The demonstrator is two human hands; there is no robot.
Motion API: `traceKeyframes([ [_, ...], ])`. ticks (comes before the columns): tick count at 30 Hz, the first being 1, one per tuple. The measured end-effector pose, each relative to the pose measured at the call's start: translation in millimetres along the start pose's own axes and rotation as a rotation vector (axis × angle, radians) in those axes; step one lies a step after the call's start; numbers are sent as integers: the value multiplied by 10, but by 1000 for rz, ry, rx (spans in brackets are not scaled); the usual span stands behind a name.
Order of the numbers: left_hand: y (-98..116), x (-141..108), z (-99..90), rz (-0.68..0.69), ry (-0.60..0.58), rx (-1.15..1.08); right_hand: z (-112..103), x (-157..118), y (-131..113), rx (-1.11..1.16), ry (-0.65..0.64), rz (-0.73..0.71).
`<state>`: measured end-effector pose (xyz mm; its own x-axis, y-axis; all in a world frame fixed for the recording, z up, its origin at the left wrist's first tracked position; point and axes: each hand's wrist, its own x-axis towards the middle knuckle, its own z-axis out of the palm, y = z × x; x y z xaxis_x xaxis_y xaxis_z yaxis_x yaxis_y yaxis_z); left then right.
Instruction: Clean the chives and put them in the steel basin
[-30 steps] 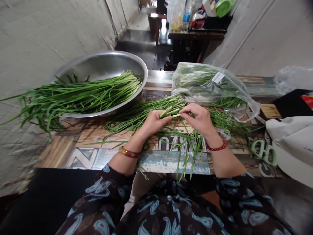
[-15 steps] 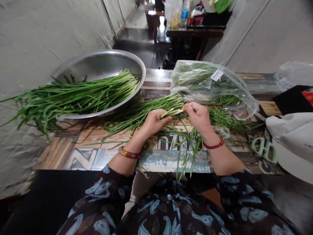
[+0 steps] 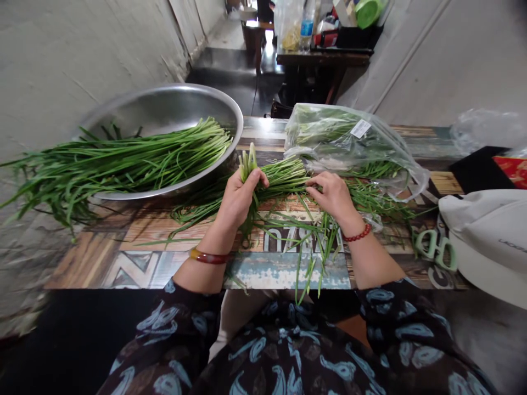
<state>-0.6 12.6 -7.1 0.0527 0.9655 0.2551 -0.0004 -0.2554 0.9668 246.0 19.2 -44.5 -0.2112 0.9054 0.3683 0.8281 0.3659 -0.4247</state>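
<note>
My left hand [image 3: 240, 198] is closed round a small bunch of garlic chives [image 3: 248, 159], whose pale stem ends stick up above the thumb. My right hand [image 3: 330, 196] hovers at the pale ends of the chive pile [image 3: 288, 173] on the table, thumb and fingers slightly apart; nothing shows between them. Loose trimmed leaves [image 3: 307, 241] lie scattered below and between the hands. Many more chives [image 3: 164, 156] rest in a big steel basin [image 3: 236, 123] at the left, leaves hanging over its rim.
A clear plastic bag [image 3: 349, 137] with more chives lies behind my right hand. Light green-handled scissors [image 3: 436, 249] and a white cap [image 3: 486, 241] are at the right. The patterned table's front edge [image 3: 144, 288] is close to my body. Another table [image 3: 325, 57] stands beyond.
My left hand has moved left and turned, bringing its chives upright. My right hand no longer pinches their white ends and now sits apart by the pile.
</note>
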Motion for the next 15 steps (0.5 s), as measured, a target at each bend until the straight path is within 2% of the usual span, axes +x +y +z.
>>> traceKeyframes([
  [4, 75, 15, -8, -27, 89, -138, -7, -19, -24, -139, -30, 8],
  [9, 141, 37, -61, -19, 209, -194, -82, -17, -118, -104, -12, -35],
  [11, 131, 27, -53, -45, 183, -149, -118, -13, -169, -40, 22, -61],
  [15, 67, -19, 30, -136, 15, -75, -153, -12, -236, 63, 78, -131],
])
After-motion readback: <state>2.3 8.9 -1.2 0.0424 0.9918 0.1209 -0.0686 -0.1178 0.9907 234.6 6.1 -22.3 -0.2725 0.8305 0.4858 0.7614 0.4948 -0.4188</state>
